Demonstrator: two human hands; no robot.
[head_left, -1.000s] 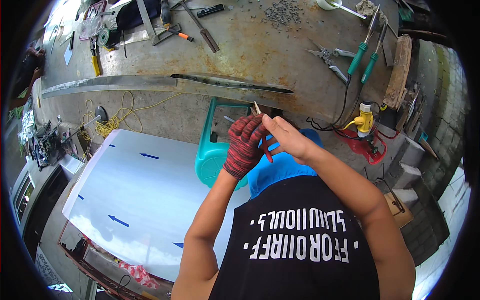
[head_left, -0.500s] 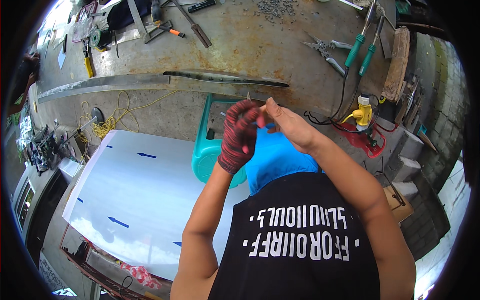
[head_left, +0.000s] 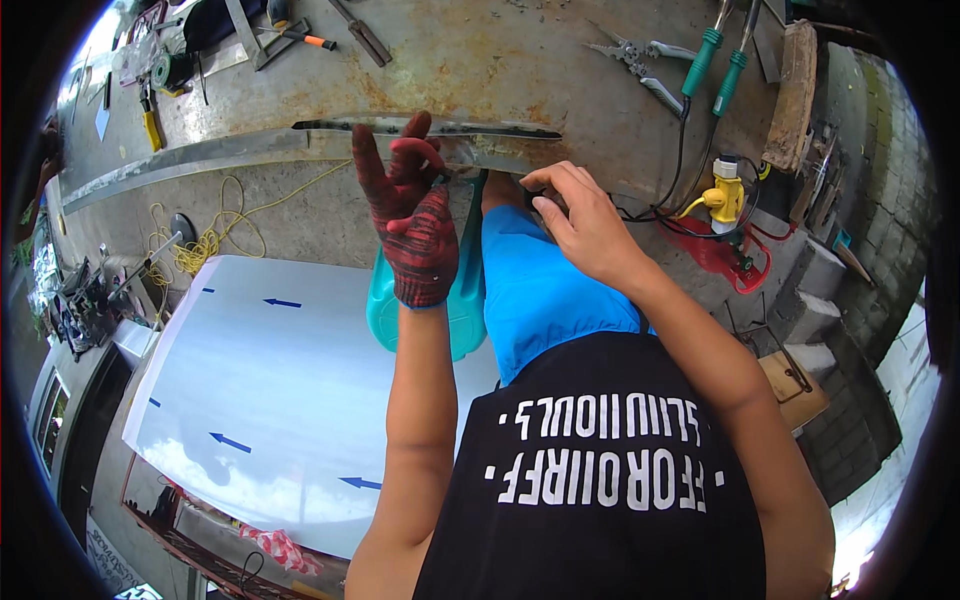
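My left hand [head_left: 418, 235], in a red and black knitted glove, is raised with its fingers spread and nothing visible in them. Its fingertips overlap a narrow dark strip [head_left: 500, 133] along the near edge of the metal workbench [head_left: 420, 70]; whether they touch it I cannot tell. My bare right hand [head_left: 592, 228] is to the right, over my knee and blue shorts. Its fingers are curled toward the thumb, with something small and dark between them that I cannot make out. A green plastic stool [head_left: 397, 312] is below the gloved hand.
Multi-tool pliers [head_left: 635, 68] and two green-handled soldering irons [head_left: 704, 62] lie on the bench's right. Yellow-handled pliers [head_left: 151, 128] and an orange-tipped tool [head_left: 318, 43] are at left. Below are a pale panel with blue arrows [head_left: 270, 370], yellow cord [head_left: 235, 225] and a yellow plug [head_left: 722, 205].
My hands have parted from each other. The gloved left hand moved left and its fingers spread; the right hand moved slightly right. The view shifted a little, so the bench sits higher in the picture.
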